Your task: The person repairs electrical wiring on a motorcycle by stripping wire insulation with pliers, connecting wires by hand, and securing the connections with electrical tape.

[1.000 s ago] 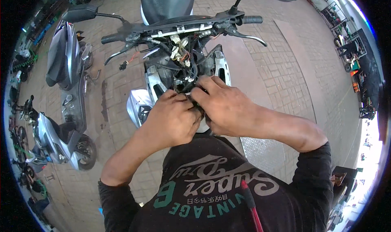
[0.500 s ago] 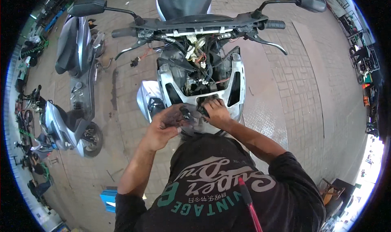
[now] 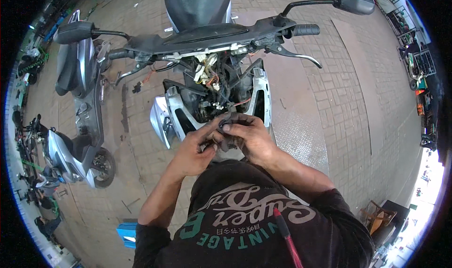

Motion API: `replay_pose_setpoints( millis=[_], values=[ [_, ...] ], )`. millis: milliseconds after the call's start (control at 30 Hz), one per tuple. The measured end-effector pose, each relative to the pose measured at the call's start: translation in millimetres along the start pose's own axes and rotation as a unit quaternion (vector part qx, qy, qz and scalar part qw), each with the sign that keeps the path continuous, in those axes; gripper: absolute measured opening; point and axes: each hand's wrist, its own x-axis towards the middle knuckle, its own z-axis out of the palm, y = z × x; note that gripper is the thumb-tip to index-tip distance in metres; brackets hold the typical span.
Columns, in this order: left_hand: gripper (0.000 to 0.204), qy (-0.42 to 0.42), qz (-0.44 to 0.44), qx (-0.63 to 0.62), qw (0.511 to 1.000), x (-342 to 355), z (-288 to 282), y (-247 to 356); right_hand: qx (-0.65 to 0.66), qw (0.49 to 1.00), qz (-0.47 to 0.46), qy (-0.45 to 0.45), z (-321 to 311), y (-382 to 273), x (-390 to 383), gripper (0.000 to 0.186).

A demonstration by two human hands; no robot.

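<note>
I bend over the stripped front of a scooter (image 3: 261, 93), with silver frame sides and a tangle of exposed wires and white connectors (image 3: 207, 70) below the handlebar (image 3: 202, 37). My left hand (image 3: 200, 148) and my right hand (image 3: 252, 138) meet at the near end of the front frame. Both grip a small dark part (image 3: 224, 125), with my right thumb over it; its exact shape is partly hidden by my fingers. A red and black pen-like tool (image 3: 292, 249) lies against my black shirt.
Another scooter (image 3: 84, 159) stands at my left on the paved floor (image 3: 343, 89). A patterned metal plate (image 3: 299, 145) lies to the right, a blue box (image 3: 127, 232) at the lower left, and parked bikes (image 3: 37, 155) and racks (image 3: 423, 65) line both edges.
My hands have come out from deep among the wires toward me. Half a second ago they were slightly apart; now they are together on the small dark part.
</note>
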Motion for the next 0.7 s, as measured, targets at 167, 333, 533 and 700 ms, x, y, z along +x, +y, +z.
replay_pose_setpoints(
  millis=[167, 333, 533, 700],
  values=[
    [0.023, 0.298, 0.040, 0.233, 0.925, 64, 19, -40, -0.060, 0.993, -0.040, 0.091, -66, 8, 12, 0.014],
    [0.018, 0.311, -0.148, -0.279, 0.897, 171, 54, -58, -0.056, 0.989, -0.085, 0.111, -109, -32, 11, 0.013],
    [0.021, 0.385, -0.146, -0.377, 0.829, 192, 62, -65, -0.127, 0.976, -0.153, 0.085, -140, -53, 32, 0.013],
    [0.018, 0.439, -0.102, -0.187, 0.873, 161, 41, -68, -0.300, 0.938, -0.176, 0.002, -119, -62, 71, 0.014]
  ],
)
